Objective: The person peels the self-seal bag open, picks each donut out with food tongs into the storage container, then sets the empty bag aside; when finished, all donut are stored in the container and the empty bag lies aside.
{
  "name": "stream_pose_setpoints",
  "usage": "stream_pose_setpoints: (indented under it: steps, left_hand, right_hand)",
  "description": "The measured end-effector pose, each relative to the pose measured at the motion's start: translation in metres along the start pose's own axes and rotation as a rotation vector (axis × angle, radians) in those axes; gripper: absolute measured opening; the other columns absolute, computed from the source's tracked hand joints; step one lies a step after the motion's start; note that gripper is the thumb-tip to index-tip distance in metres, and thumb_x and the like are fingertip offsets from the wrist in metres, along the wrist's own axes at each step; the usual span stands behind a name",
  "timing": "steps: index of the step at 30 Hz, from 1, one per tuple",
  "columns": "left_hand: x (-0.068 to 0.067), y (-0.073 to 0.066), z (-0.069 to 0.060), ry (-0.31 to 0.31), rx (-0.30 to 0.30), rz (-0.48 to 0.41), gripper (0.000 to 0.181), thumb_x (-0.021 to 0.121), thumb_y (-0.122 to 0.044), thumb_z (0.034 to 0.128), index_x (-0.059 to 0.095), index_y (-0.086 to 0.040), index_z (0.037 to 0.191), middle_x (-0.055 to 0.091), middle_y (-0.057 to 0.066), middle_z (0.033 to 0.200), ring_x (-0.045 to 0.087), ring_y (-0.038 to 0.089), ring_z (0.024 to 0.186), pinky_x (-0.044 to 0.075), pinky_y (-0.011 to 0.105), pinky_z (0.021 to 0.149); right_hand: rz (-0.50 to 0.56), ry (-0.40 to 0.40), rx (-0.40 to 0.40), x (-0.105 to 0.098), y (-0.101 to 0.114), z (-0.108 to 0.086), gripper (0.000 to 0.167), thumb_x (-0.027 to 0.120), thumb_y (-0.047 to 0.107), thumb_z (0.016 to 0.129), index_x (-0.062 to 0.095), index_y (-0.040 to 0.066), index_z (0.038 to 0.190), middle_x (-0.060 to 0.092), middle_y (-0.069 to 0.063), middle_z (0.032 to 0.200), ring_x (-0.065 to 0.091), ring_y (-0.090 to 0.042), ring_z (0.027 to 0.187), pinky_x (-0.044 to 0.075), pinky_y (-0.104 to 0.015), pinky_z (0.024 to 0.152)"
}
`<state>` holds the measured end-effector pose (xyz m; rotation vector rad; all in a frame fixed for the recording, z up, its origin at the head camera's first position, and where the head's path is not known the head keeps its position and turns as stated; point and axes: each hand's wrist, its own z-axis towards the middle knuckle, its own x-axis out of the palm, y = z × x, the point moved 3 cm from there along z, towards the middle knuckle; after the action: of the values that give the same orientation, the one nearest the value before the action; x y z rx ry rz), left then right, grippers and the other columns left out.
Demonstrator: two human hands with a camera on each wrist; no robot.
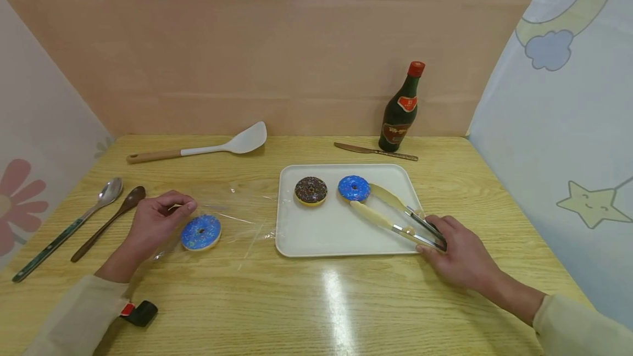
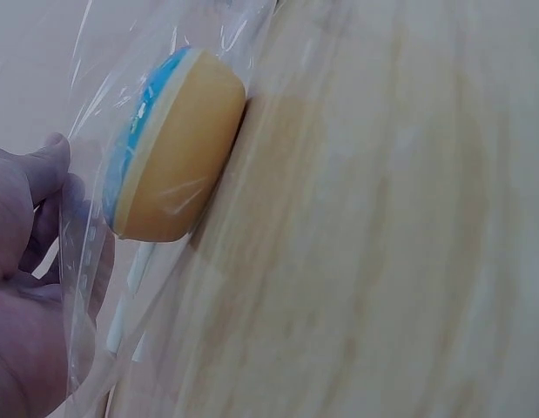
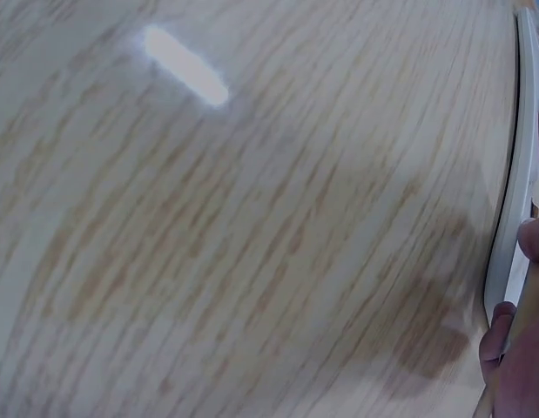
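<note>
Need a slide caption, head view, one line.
Left hand pinches a clear bag with a blue donut inside; right hand holds tongs, tips beside another blue donut on a white tray.

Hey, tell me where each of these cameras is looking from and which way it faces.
Head: worn on the head, facing forward and down over the table; both the left hand and right hand show, with sleeves.
Left wrist: worn there, facing a blue donut inside a clear bag; the left hand shows at the left edge.
Right wrist: worn there, facing mostly bare table; part of the right hand shows at lower right.
Shared: head and left wrist both show the bagged donut.
</note>
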<state>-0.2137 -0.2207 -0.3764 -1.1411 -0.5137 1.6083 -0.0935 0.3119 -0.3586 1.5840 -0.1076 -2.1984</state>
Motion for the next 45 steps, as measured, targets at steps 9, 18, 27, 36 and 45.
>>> stream_pose_setpoints:
  steps: [9, 18, 27, 36, 45]
  left_hand:
    - [-0.001, 0.001, -0.001, -0.003, -0.001, -0.023, 0.007, 0.061, 0.008, 0.0887, 0.068, 0.008, 0.089, 0.065, 0.005, 0.082, 0.057, 0.008, 0.074, 0.046, 0.015, 0.064]
    - [-0.001, -0.002, -0.001, -0.012, -0.004, -0.027, 0.007, 0.062, 0.004, 0.0893, 0.069, 0.006, 0.087, 0.065, 0.004, 0.081, 0.058, 0.010, 0.074, 0.046, 0.015, 0.065]
    - [0.001, 0.001, 0.000, 0.006, -0.015, -0.068, 0.007, 0.062, 0.004, 0.0895, 0.068, 0.007, 0.088, 0.065, 0.005, 0.082, 0.058, 0.011, 0.076, 0.048, 0.016, 0.067]
    - [0.003, 0.000, 0.002, 0.016, -0.041, -0.085, 0.008, 0.063, 0.003, 0.0893, 0.068, 0.009, 0.089, 0.066, 0.010, 0.082, 0.059, 0.011, 0.075, 0.048, 0.018, 0.067]
    - [0.004, -0.013, 0.003, 0.015, -0.036, -0.097, 0.008, 0.061, 0.008, 0.0882, 0.065, 0.015, 0.087, 0.064, 0.014, 0.081, 0.058, 0.012, 0.073, 0.047, 0.018, 0.064]
  right_hand:
    - [0.014, -0.005, 0.016, 0.000, -0.001, 0.002, 0.056, 0.078, 0.018, 0.075, 0.055, -0.005, 0.120, 0.058, -0.015, 0.102, 0.058, -0.030, 0.084, 0.044, -0.046, 0.068]
    - [0.068, -0.040, -0.062, -0.001, 0.022, 0.022, 0.055, 0.080, 0.016, 0.075, 0.056, 0.000, 0.122, 0.054, -0.005, 0.099, 0.042, -0.010, 0.067, 0.035, -0.028, 0.055]
    - [0.188, 0.023, -0.276, 0.017, 0.062, 0.047, 0.048, 0.080, 0.015, 0.076, 0.061, 0.003, 0.118, 0.057, -0.001, 0.095, 0.043, -0.005, 0.062, 0.037, -0.021, 0.052]
    - [0.094, 0.125, -0.368, 0.035, 0.095, 0.072, 0.048, 0.077, 0.025, 0.079, 0.062, 0.005, 0.121, 0.062, -0.007, 0.111, 0.060, -0.018, 0.082, 0.049, -0.036, 0.067]
    - [0.034, 0.203, -0.390, 0.049, 0.119, 0.096, 0.048, 0.075, 0.028, 0.081, 0.061, 0.011, 0.123, 0.061, -0.003, 0.112, 0.062, -0.018, 0.087, 0.051, -0.039, 0.066]
